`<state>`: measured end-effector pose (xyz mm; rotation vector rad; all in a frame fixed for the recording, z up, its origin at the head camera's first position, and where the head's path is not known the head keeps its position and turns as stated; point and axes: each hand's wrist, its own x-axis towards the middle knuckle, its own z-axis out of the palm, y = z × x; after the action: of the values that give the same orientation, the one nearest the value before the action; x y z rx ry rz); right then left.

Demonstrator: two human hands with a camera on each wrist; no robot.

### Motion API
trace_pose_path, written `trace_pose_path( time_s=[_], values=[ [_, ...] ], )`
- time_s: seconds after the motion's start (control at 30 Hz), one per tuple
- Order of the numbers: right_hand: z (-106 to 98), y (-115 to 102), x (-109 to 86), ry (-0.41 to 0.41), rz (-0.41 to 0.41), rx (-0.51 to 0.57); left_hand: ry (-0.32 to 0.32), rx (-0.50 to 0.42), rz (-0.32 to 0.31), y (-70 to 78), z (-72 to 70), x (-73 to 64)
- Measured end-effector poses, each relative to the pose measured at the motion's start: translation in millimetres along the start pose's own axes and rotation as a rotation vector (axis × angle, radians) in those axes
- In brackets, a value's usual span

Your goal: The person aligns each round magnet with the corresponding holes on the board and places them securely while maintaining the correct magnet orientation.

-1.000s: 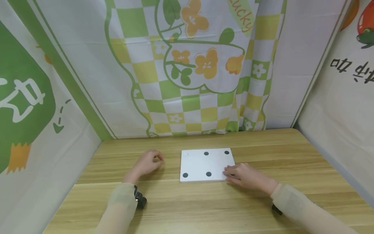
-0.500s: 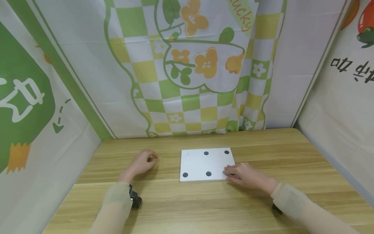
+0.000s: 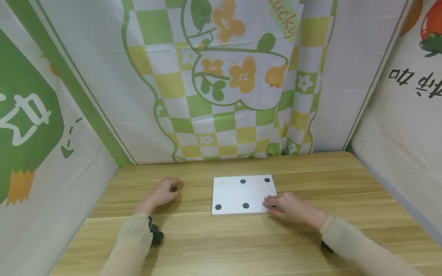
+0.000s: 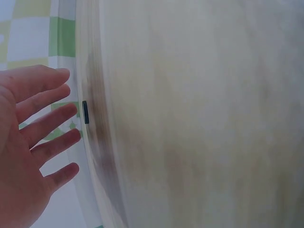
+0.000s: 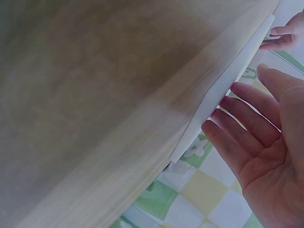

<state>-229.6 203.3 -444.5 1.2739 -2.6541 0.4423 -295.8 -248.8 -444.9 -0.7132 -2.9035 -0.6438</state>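
A white rectangular board (image 3: 230, 193) with several dark round discs lies on the table; its far left corner shows only a faint round mark. To its left, my left hand (image 3: 160, 193) is beside a loose black disc (image 3: 174, 189) on the wood. The left wrist view shows that hand with fingers spread, the dark disc (image 4: 85, 112) just beyond the fingertips. My right hand (image 3: 291, 208) rests its fingertips at the board's near right corner, covering most of it; a dark spot shows between thumb and fingers. In the right wrist view its fingers are fairly straight, at the board's edge (image 5: 218, 95).
The wooden table (image 3: 221, 245) has a rounded far right corner. A green and yellow checked curtain (image 3: 224, 122) hangs behind it, with printed cloth walls at both sides. A small black camera (image 3: 156, 234) is strapped to the left wrist.
My left hand has drawn a little to the left, away from the board, and the black disc shows more clearly beside its fingers. The right hand and board have stayed in place.
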Motion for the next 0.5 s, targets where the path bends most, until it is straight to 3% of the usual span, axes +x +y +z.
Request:
trace_pose_path(
  time_s=[0.5],
  values=[
    [1.5,1.4,-0.2,0.005,-0.007,0.016,-0.022,-0.048,-0.023,-11.2,-5.0,-4.3]
  ],
)
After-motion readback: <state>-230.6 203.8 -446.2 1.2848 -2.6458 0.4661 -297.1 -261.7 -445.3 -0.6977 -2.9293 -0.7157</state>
